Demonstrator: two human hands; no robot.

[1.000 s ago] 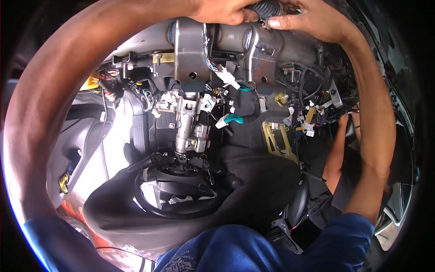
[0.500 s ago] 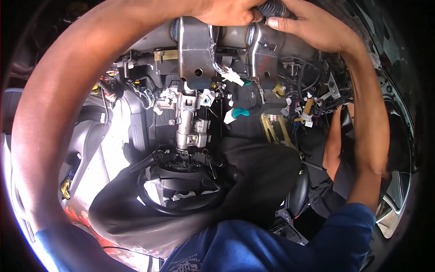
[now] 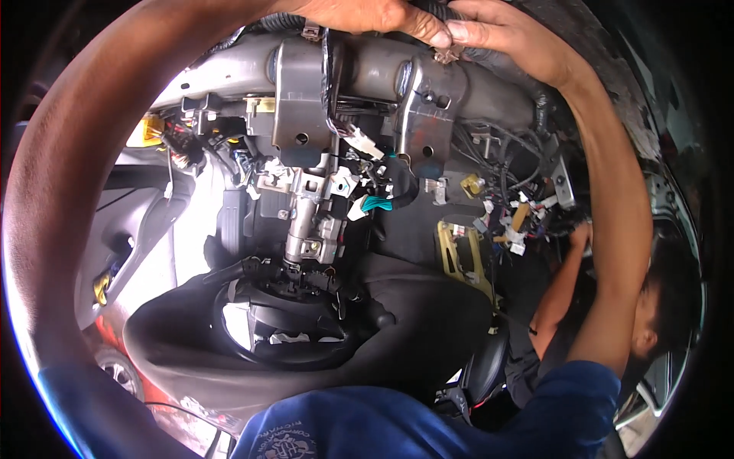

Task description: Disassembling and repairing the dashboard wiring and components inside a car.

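Note:
At the top edge, my left hand (image 3: 375, 14) and my right hand (image 3: 516, 42) meet over a grey metal cross beam (image 3: 378, 69). Their thumb tips almost touch, and both hands are closed around a black wiring harness (image 3: 489, 58), part of which shows below my right fingers. A small brownish clip (image 3: 447, 54) sits right under the thumbs. The upper frame edge cuts off some of my fingers. Below the hands, a metal bracket (image 3: 428, 115) hangs from the beam, with a wider bracket (image 3: 298, 99) to its left.
A steering column (image 3: 306, 218) runs down to a steering wheel (image 3: 294, 356) between my legs. Loose wires with connectors (image 3: 512, 218) hang at the right, near a yellowish bracket (image 3: 459, 256). Another person's arm (image 3: 562, 291) reaches in there. A white connector (image 3: 363, 143) dangles centrally.
The view has shifted, so the beam and brackets sit further left and more of the other person shows. My thumbs have come together, and the clip under them is now visible.

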